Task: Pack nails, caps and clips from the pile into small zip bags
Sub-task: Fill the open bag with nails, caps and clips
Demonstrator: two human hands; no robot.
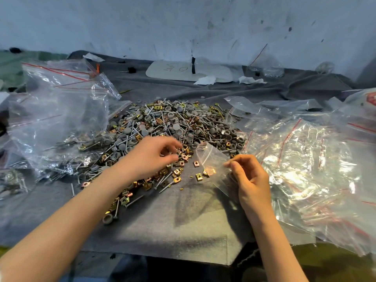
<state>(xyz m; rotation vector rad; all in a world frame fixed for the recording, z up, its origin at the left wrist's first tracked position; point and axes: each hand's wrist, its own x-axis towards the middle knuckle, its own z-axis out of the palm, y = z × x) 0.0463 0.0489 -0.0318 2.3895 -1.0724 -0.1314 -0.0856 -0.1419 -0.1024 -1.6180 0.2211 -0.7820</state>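
Note:
A big pile (173,123) of nails, grey round caps and brass-coloured clips lies on the grey cloth (183,220) in the middle. My left hand (151,154) hovers over the pile's near edge, fingertips pinched together among the clips; whether a piece sits between them is too small to tell. My right hand (249,178) holds a small clear zip bag (213,165) by its edge, mouth lifted toward the pile. Something brass-coloured shows at the bag's lower part. Loose clips (198,177) and nails lie between the two hands.
A large clear bag (61,110) with red zip lines stands at the left, filled small bags beneath it. A heap of empty zip bags (305,163) covers the right side. A white board (183,71) and tissue scraps lie at the back by the wall.

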